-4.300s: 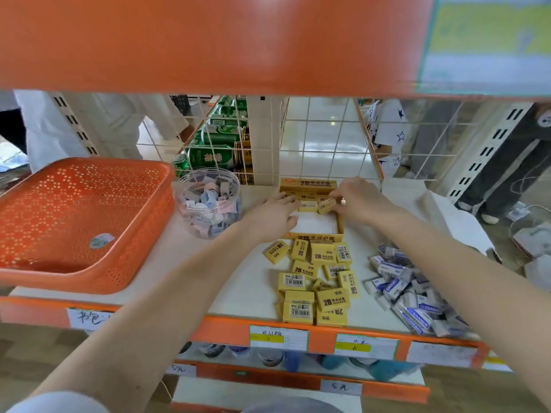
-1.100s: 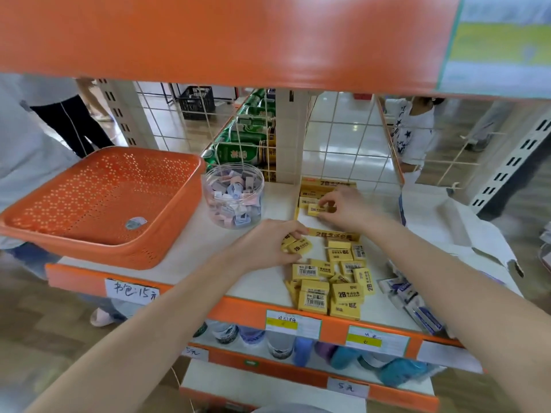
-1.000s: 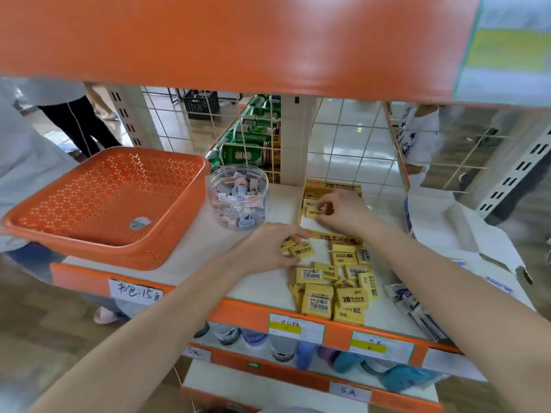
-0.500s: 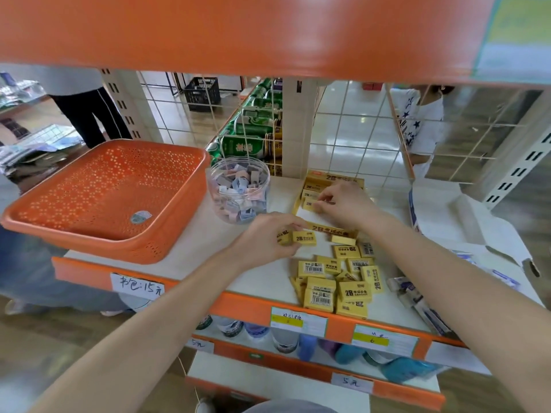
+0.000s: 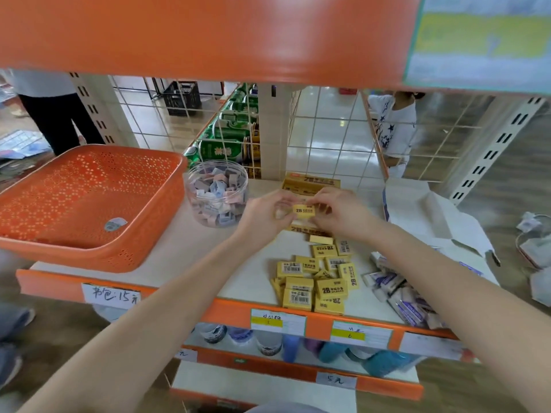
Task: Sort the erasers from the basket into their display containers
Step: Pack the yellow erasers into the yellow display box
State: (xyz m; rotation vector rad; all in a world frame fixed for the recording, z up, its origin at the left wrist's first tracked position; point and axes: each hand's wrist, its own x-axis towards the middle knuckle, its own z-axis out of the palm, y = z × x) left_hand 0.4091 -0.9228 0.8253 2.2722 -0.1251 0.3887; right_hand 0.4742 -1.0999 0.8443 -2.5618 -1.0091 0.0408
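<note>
Orange metal runs along the shelf edge (image 5: 226,311) nearest you, with paper price labels (image 5: 277,321) stuck to its front, and just behind it on the pale shelf top lie the loose yellow erasers (image 5: 316,278), a jumbled heap with some face up and some showing barcodes. To the right of that heap, close beside it, is a pile of blue and white erasers (image 5: 399,293). Further in, your two hands meet above the shelf: your left hand (image 5: 264,216) and your right hand (image 5: 338,213) each pinch one end of a single yellow eraser (image 5: 304,210), fingertips curled onto it, so it hangs between them clear of the heap. Right behind and under your hands stands the yellow box (image 5: 310,184), its back wall printed 2B and its front lip showing below your right wrist. Left of the box, near your left hand, a clear tub (image 5: 217,196) holds small pastel erasers. Left again, the orange basket (image 5: 89,204) sits tilted with its near corner past the shelf front and a sticker on its floor. At the right a crumpled white sheet (image 5: 432,216) lies on the shelf. Beyond the wire grid (image 5: 328,135) you can see green cans (image 5: 229,144) and a black crate (image 5: 182,98) on the floor
</note>
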